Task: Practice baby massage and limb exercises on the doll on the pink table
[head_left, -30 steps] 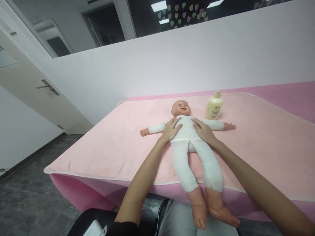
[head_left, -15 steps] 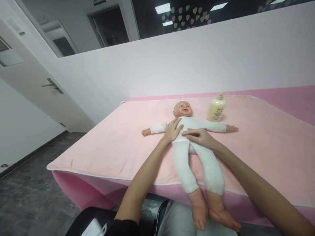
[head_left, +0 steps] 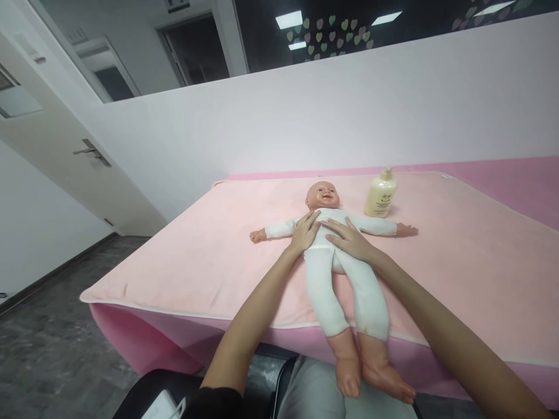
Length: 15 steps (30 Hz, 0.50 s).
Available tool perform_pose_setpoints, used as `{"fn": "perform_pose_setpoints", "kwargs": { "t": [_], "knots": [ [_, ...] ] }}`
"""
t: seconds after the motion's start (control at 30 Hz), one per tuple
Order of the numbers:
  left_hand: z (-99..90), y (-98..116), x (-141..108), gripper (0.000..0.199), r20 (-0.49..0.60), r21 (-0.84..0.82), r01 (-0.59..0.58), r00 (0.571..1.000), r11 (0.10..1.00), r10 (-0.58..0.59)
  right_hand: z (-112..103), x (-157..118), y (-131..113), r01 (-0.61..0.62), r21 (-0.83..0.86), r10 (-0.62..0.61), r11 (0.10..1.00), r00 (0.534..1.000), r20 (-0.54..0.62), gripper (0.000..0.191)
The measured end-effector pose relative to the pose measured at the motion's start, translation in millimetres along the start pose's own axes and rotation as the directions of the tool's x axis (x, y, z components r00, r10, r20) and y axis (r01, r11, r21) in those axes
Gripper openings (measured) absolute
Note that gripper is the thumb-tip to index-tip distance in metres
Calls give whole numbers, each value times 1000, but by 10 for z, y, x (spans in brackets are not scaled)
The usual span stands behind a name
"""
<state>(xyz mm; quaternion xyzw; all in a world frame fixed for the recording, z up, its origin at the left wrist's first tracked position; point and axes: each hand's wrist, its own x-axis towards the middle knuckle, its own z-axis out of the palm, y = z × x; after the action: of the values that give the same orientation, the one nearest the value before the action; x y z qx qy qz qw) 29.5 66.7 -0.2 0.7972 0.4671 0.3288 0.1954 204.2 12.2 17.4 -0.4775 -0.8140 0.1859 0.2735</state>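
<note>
A baby doll [head_left: 324,238] with a white cloth body lies on its back on a pink blanket [head_left: 209,250], arms stretched out sideways. Its bare feet hang past the table's front edge, over my lap. My left hand [head_left: 304,233] rests open on the left side of the doll's chest, fingers pointing toward the head. On the right side of the torso lies my right hand [head_left: 351,240], open and flat with the fingers spread. Beyond the doll's arm on the right stands a pale yellow pump bottle [head_left: 381,195], upright.
A white wall [head_left: 349,116] rises behind the table, with dark glass above it. A door [head_left: 87,169] is at the left, beside the grey floor. Below the front edge are my legs [head_left: 314,390], a dark chair and a white object with a cable [head_left: 163,405].
My right hand has flattened onto the doll's torso, its fingers spreading and shifting slightly up the chest. The doll's feet have shifted a little up and left in view. My left hand stays in place.
</note>
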Motion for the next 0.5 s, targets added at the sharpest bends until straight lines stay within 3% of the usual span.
{"fn": "perform_pose_setpoints", "kwargs": {
  "t": [0.13,0.23,0.43,0.5],
  "knots": [
    [-11,25,-7,47,6,15,3,1000,1000,-3,2,39,138,-126,-62,123,990,991,-60,54],
    [-18,35,-12,47,11,34,-1,1000,999,1,-21,32,280,-221,-1,219,975,969,-117,59],
    [-66,107,-62,41,-50,-7,-98,994,995,97,-39,-10,402,-246,140,266,959,952,-149,64],
    [-97,190,-98,36,-20,-74,-164,986,984,163,-29,-8,401,-246,153,270,957,949,-160,64]
  ]
}}
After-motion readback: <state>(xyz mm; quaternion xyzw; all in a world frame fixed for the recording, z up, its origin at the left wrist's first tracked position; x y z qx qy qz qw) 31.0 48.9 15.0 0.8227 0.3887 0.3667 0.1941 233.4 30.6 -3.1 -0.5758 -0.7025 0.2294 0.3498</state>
